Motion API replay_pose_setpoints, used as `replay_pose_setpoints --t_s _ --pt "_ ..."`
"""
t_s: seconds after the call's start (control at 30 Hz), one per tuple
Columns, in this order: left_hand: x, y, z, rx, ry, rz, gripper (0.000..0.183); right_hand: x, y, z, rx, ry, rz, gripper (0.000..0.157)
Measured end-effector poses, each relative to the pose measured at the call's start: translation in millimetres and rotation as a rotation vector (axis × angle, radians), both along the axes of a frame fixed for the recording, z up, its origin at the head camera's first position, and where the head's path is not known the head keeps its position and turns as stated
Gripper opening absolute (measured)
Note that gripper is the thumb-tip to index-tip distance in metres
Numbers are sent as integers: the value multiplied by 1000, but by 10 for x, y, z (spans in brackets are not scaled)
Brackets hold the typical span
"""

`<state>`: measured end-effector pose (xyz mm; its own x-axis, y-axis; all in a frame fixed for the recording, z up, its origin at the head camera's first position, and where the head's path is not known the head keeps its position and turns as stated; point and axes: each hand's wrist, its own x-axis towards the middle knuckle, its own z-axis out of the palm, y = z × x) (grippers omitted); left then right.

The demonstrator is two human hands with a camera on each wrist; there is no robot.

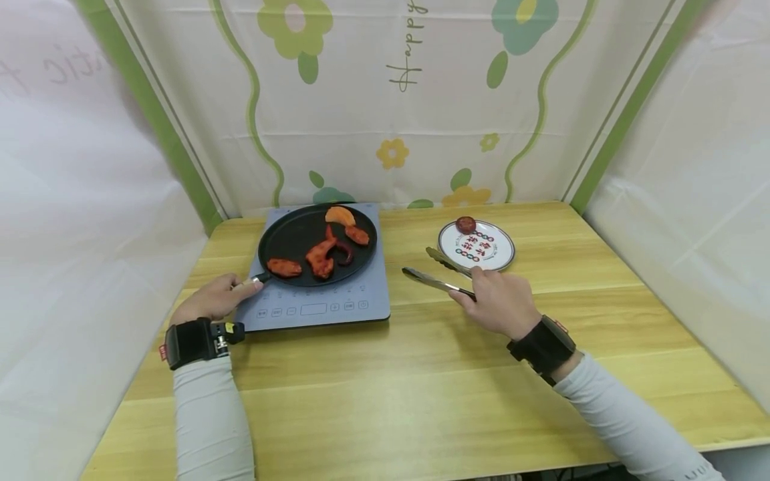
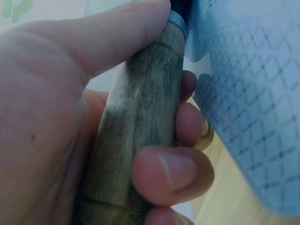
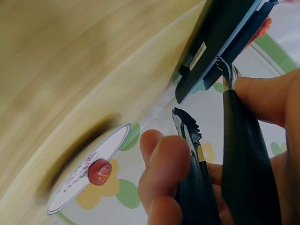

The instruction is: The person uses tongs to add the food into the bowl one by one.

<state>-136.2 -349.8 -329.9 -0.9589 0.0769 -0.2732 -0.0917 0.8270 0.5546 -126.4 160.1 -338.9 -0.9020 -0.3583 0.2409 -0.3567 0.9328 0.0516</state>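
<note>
My left hand (image 1: 218, 296) grips the wooden handle (image 2: 140, 103) of a black frying pan (image 1: 295, 239), fingers curled round it. The pan sits on a flat induction cooktop (image 1: 337, 314). In it lie two reddish wing-like pieces (image 1: 284, 268), a larger reddish piece of meat (image 1: 320, 259), a dark red curl (image 1: 345, 253) and an orange wedge (image 1: 340, 215). My right hand (image 1: 502, 302) holds metal tongs (image 1: 430, 277) with black grips (image 3: 246, 154). Their tips are spread apart with nothing between them, above the table just left of a white plate (image 1: 502, 250).
A round red-brown slice (image 1: 466, 225) rests at the plate's far left rim. The wooden table (image 1: 385, 401) is enclosed by a flower-printed cloth (image 1: 361, 100) at the back and white cloth at both sides. Cables show under the front edge.
</note>
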Motion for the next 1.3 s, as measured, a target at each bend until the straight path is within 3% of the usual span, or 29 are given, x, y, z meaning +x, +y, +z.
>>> replay_pose_setpoints --t_s 0.53,0.93,1.3 --pt "-4 9 12 7 9 -9 54 -14 193 -97 -55 -79 -88 54" --pt "-1 14 28 9 -14 0 56 -52 306 -125 -73 -40 -125 54" --pt "7 9 15 2 13 -6 56 -158 405 -177 -90 20 -157 55"
